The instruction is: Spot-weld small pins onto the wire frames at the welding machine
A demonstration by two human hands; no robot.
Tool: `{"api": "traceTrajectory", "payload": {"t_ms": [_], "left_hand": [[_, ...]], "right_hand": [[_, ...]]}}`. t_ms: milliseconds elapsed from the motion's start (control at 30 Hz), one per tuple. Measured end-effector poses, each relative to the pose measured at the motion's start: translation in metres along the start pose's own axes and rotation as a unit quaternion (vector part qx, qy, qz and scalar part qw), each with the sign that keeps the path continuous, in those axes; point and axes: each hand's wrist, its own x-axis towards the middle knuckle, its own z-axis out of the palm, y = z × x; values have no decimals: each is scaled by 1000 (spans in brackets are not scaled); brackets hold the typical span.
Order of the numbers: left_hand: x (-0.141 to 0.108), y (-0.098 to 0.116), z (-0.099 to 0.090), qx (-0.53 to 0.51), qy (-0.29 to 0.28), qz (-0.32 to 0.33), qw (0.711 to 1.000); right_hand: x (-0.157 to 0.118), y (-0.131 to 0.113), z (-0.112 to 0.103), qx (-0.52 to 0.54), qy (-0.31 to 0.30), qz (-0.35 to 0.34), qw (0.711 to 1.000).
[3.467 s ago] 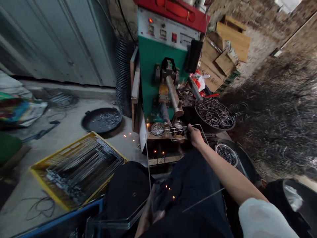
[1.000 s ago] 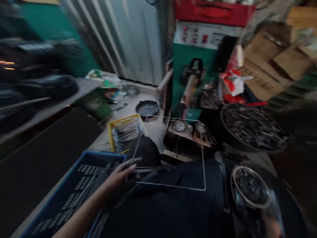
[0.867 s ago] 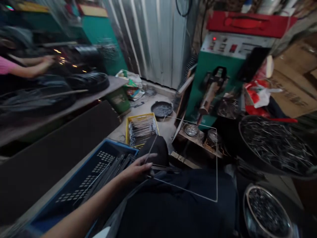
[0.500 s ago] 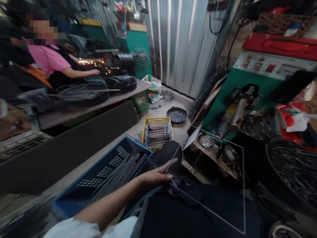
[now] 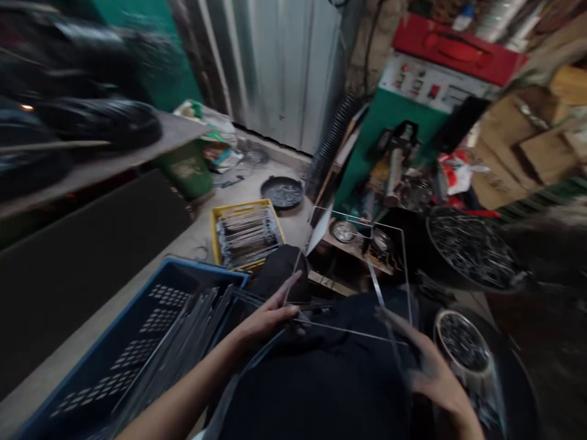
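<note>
My left hand [image 5: 275, 308] is closed around the near left corner of a thin wire frame [image 5: 348, 328], roughly rectangular, which stretches out over my dark-clothed lap. My right hand [image 5: 428, 360], smeared by motion, is at the frame's near right side. A thin, pale metal strip [image 5: 376, 282] runs from its fingers up and across the inside of the frame; its lower end is blurred. Left of my left arm, a blue plastic crate [image 5: 123, 324] holds a stack of dark wire pieces [image 5: 183, 342].
Ahead stands a yellow crate [image 5: 214, 235] of wire parts, with a black pan [image 5: 282, 192] of small metal pieces behind. A green machine with a red top [image 5: 454, 52] is at front right. Tubs of metal pieces [image 5: 472, 247] sit right. A workbench [image 5: 178, 131] is at left.
My view has swung right, and the co-worker has left it. My right hand has come in from the right with a metal strip. My left hand still holds the wire frame.
</note>
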Motion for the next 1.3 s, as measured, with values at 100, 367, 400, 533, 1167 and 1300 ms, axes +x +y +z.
{"api": "traceTrajectory", "payload": {"t_ms": [100, 367, 400, 533, 1167, 1300], "left_hand": [[3, -1, -3, 35, -14, -18, 999], [6, -6, -7, 60, -8, -33, 998], [6, -6, -6, 57, -4, -35, 998], [8, -6, -5, 49, 9, -41, 998], [49, -13, 1, 52, 1, -58, 997], [59, -16, -3, 54, -11, -40, 998]], "right_hand": [[36, -13, 23, -11, -49, 9, 999], [74, -8, 37, -105, -41, -33, 993], [76, -8, 37, -115, -37, -31, 992], [84, -7, 39, -139, -38, -20, 989], [91, 14, 31, -175, 13, -36, 984], [97, 21, 27, -176, 16, -37, 984]]}}
